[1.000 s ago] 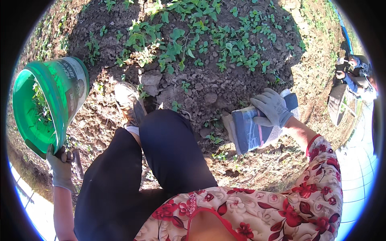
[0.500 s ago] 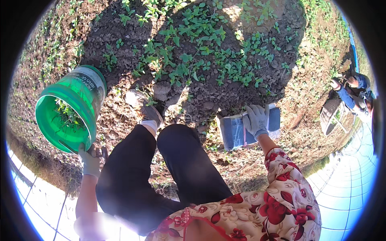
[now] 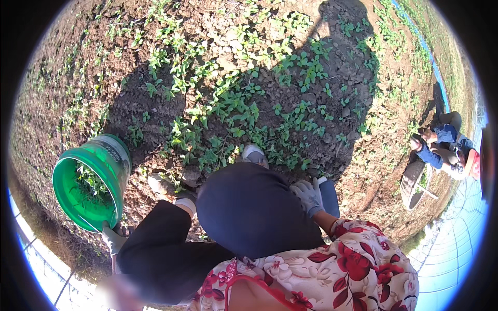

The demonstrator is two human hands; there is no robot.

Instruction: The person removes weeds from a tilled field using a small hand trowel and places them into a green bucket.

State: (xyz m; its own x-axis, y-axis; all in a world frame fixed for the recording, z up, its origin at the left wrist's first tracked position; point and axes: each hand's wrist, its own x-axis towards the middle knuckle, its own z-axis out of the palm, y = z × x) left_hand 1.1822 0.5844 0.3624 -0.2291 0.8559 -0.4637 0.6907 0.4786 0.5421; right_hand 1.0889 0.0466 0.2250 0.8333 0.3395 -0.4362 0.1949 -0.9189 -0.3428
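Note:
At the left, a green bucket [image 3: 88,181] lies tipped on its side with its mouth toward me, and pulled green plants [image 3: 93,184] are inside it. My left hand [image 3: 113,238], in a light glove, is closed on the bucket's lower rim; part of the fingers is in shadow. My gloved right hand [image 3: 307,197] rests on a blue pad [image 3: 329,197] beside my knee, its fingers stretched out. My raised dark-trousered knee [image 3: 244,207] hides most of that pad. Low leafy green plants [image 3: 233,114] grow in the soil just ahead of my feet.
A shoe [image 3: 254,154] of mine is set among the plants. Far right, another person [image 3: 441,145] sits low by a shallow basket [image 3: 413,184] holding greens. A blue hose-like line [image 3: 433,62] runs along the upper right. Pale sheeting [image 3: 446,259] borders the lower right.
My right knee has come up and the foot has stepped forward into the plants. The pad is now largely covered, with my right hand farther left. The bucket sits lower in view.

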